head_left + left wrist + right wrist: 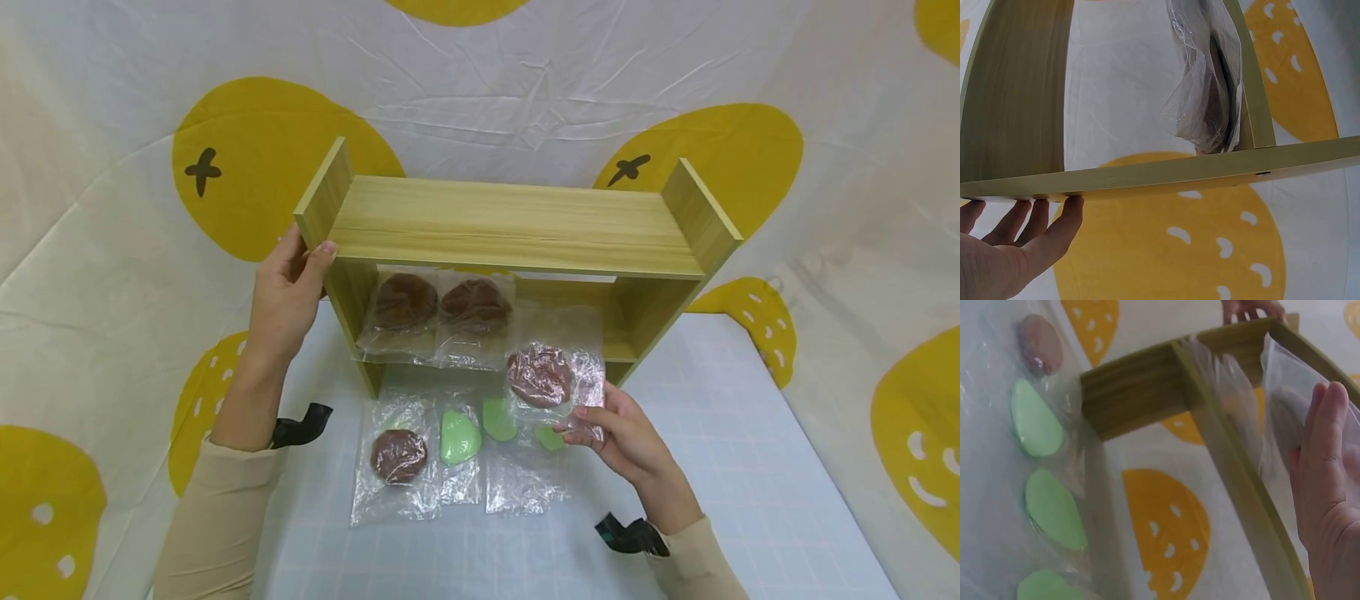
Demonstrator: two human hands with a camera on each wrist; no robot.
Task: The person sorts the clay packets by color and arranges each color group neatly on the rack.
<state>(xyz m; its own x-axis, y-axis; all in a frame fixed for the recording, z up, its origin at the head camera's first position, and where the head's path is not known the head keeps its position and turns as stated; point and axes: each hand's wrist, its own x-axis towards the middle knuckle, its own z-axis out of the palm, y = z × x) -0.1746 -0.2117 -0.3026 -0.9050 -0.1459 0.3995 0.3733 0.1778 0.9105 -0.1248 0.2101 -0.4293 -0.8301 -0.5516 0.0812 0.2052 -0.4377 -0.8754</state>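
A light wooden shelf unit [517,221] stands on the table. My left hand [288,275] rests against the outer face of its left side panel; in the left wrist view the fingertips touch that panel. With thumb and fingers my right hand [630,442] pinches the lower right edge of a clear plastic bag [558,325] holding a brown round disc [540,377]. This bag is in front of the middle compartment's right half. Two bags with brown discs, a left one [405,302] and a right one [476,306], stand upright side by side in that compartment.
Below the shelf on the table lie a bagged brown disc [399,457] and several bagged green pieces [460,437]. The light tablecloth [720,467] extends to both sides. Behind hangs a white cloth [495,92] with yellow shapes.
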